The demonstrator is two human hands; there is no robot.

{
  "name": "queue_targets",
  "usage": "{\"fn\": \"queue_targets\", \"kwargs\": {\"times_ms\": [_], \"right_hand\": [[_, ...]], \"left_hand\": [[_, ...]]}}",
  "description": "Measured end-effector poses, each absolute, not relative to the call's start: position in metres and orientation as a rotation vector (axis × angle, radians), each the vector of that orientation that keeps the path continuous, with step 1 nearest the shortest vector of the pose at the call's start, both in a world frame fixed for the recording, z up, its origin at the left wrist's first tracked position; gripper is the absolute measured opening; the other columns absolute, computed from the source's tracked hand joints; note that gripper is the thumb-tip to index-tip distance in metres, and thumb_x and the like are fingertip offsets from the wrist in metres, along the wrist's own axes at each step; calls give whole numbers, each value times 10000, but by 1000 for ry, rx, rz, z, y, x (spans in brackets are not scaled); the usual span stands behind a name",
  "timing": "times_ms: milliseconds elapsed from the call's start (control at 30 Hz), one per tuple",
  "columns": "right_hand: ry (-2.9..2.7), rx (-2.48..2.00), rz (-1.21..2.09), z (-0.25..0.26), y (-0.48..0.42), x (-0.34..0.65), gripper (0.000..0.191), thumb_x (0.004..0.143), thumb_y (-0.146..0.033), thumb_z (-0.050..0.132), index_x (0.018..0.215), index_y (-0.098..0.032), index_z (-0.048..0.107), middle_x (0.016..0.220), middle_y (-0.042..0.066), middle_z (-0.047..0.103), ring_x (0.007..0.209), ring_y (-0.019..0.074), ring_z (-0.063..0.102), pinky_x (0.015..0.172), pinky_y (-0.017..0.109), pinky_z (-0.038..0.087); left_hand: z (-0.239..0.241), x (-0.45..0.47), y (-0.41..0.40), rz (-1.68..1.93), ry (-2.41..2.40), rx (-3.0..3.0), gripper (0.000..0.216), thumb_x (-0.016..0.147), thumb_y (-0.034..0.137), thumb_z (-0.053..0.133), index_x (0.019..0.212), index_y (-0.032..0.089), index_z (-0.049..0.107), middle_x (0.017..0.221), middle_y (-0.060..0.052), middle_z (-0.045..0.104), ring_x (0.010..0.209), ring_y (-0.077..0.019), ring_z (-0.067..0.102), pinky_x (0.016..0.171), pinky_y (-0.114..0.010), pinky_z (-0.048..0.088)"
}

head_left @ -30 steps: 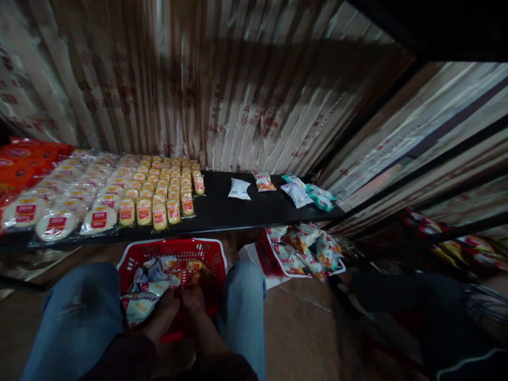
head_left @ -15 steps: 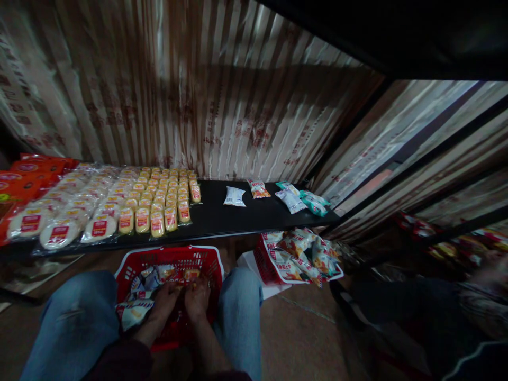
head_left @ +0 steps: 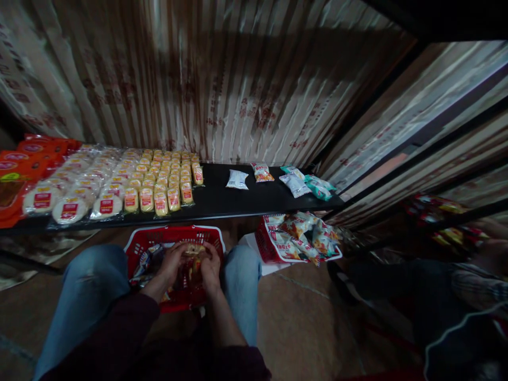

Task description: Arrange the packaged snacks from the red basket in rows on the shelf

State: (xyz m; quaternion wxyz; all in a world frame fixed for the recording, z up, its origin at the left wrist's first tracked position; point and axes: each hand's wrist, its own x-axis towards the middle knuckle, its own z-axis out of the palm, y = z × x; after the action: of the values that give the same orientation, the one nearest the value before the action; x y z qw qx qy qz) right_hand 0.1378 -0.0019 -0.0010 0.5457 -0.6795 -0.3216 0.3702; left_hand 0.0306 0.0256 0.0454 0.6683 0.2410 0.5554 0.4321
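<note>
Between my knees stands a red plastic basket (head_left: 137, 244) with wrapped snack packets in it. Both hands are raised over it. My left hand (head_left: 173, 260) and my right hand (head_left: 210, 267) curl together around a small yellow wrapped packet (head_left: 193, 250). Ahead of me is a low black shelf (head_left: 222, 203) with rows of small yellow packets (head_left: 163, 182) and round flat packets (head_left: 71, 207) at its left.
A few loose packets (head_left: 296, 184) lie on the shelf's right part. A second red basket (head_left: 266, 247), heaped with packets, sits on the floor to the right. Another person's legs (head_left: 397, 296) are at the right. Striped plastic sheeting hangs behind.
Both hands came up out of the basket, bringing a small yellow packet with them. The view shifted slightly.
</note>
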Motion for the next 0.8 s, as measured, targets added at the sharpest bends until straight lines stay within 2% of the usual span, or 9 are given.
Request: {"fn": "queue_targets", "kwargs": {"times_ms": [167, 433, 567, 667, 800], "right_hand": [[-608, -1466, 969, 12, -2, 136, 370, 723, -345, 575, 1026, -150, 658, 856, 49, 699, 732, 161, 647, 669, 259, 521], [-655, -1481, 934, 21, 0, 137, 352, 749, -301, 542, 1042, -148, 661, 990, 74, 695, 938, 196, 637, 825, 303, 509], [-884, -1539, 794, 23, -1, 138, 328, 759, -286, 564, 1053, -186, 672, 1152, 81, 650, 1120, 205, 571, 946, 321, 464], [-1048, -1575, 740, 26, -3, 137, 380, 739, -256, 599, 1110, -201, 657, 1235, 84, 612, 1161, 205, 548, 972, 325, 452], [-1146, -1634, 691, 28, -5, 137, 342, 757, -233, 589, 1087, -201, 671, 1147, 75, 662, 1111, 207, 571, 993, 350, 438]], "left_hand": [[50, 31, 33, 1003, 1220, 514, 277, 557, 237, 664, 823, 166, 636, 831, -32, 682, 730, -162, 651, 620, -248, 488], [41, 33, 41, 1040, 1211, 431, 151, 588, 183, 636, 735, 154, 616, 757, -14, 663, 684, -132, 628, 601, -227, 486], [44, 33, 44, 991, 1291, 417, 164, 579, 159, 620, 742, 156, 603, 658, 18, 635, 537, -93, 571, 480, -190, 405], [48, 32, 47, 962, 1315, 414, 104, 580, 152, 600, 680, 157, 572, 558, 45, 583, 442, -71, 506, 419, -180, 339], [53, 28, 51, 906, 1314, 429, 49, 625, 177, 592, 661, 152, 570, 531, 29, 583, 409, -80, 501, 419, -195, 353]]}}
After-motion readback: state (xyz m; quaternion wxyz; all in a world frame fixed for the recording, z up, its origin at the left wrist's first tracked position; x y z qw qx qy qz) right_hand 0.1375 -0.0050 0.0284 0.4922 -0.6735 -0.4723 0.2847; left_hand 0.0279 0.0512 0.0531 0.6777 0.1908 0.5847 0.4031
